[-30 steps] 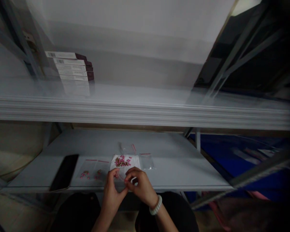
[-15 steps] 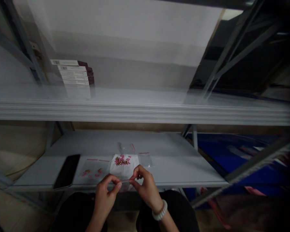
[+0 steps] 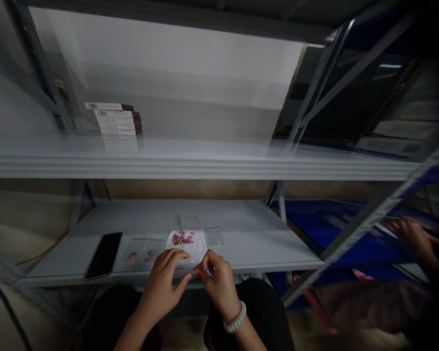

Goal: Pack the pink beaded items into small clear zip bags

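My right hand point(image 3: 218, 282), with a pale beaded bracelet on its wrist, pinches a small clear zip bag point(image 3: 196, 282) at the shelf's front edge. That bag is faint and mostly hidden by the fingers. My left hand point(image 3: 164, 280) is beside it, thumb and fingers apart, the thumb tip close to the right fingertips. Just beyond the hands, a white sheet point(image 3: 195, 246) bears a pile of small pink and gold-brown pieces point(image 3: 182, 238). Two filled zip bags point(image 3: 132, 254) with similar pieces lie to the left.
Two other clear zip bags point(image 3: 214, 237) lie behind and right of the sheet. A black phone point(image 3: 104, 255) rests at the left on the grey shelf point(image 3: 249, 243). Overhead, another shelf point(image 3: 205, 165) carries stacked boxes point(image 3: 117, 122). Another person's hand point(image 3: 411, 234) is at far right.
My left thumb and fingers have spread from their pinch on the bag; my right hand keeps pinching. The view has shifted, and another person's hand has appeared at far right.
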{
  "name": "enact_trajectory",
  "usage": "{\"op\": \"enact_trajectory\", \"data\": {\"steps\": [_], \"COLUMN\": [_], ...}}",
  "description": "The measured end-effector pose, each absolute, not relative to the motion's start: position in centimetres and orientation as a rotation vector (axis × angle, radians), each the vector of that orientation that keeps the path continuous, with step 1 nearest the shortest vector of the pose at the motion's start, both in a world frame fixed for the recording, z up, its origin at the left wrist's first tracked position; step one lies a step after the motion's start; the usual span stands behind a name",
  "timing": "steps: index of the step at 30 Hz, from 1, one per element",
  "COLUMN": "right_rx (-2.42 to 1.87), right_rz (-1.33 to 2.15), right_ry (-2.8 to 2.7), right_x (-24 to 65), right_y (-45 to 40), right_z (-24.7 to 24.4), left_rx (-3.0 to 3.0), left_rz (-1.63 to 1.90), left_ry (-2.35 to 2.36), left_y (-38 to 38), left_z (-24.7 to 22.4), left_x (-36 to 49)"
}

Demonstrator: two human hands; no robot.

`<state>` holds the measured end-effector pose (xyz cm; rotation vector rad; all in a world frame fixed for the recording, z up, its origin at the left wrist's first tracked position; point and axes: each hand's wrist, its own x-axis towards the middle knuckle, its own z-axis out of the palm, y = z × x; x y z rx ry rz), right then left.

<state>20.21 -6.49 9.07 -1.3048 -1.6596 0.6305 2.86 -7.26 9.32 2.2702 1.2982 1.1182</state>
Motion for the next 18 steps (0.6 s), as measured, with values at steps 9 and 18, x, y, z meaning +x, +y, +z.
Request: {"op": "enact_trajectory", "data": {"steps": [9, 18], "right_rx": [-1.314, -1.242], "right_rz": [0.520, 0.598], "right_ry": [-1.757, -1.719], "right_x": [18.3, 18.4], "right_y": [-11.0, -12.5], "right_z": [9.3, 7.4], "left_rx": [2.358, 2.186], "left_rz": [1.209, 1.199], "left_ry": [1.562, 1.452], "left_y": [-11.4, -12.9], "left_z": [8.3, 6.8], "left_x": [3.7, 2.5]}}
